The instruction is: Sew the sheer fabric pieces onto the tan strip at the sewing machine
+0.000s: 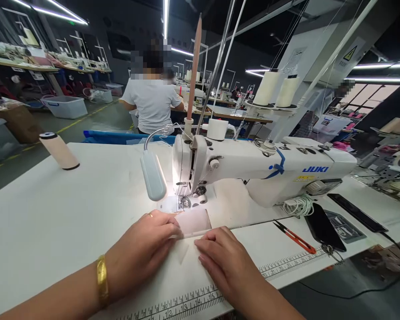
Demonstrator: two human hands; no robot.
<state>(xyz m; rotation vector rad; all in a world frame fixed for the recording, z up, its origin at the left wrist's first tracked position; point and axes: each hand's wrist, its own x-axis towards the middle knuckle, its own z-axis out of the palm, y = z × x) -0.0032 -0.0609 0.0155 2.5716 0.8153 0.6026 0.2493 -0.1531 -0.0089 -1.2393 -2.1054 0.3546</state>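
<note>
A small piece of pale pinkish fabric (195, 223) lies on the bed of the white sewing machine (233, 162), just in front of the lit needle and presser foot (184, 202). My left hand (146, 249), with a gold bangle at the wrist, pinches the near left edge of this fabric. Close to its near right edge, my right hand (225, 258) has its fingers bent and drawn together; whatever lies between those fingertips is hidden. A thin, whitish, see-through corner of material (184, 252) shows between the two hands.
Orange thread snips (295, 238), a black phone (325, 227) and coiled white cord (298, 205) lie at the right. A peach thread cone (59, 151) stands far left. Printed ruler markings (183, 306) run along the front edge. Beyond the table, a person in white (151, 102) sits facing away.
</note>
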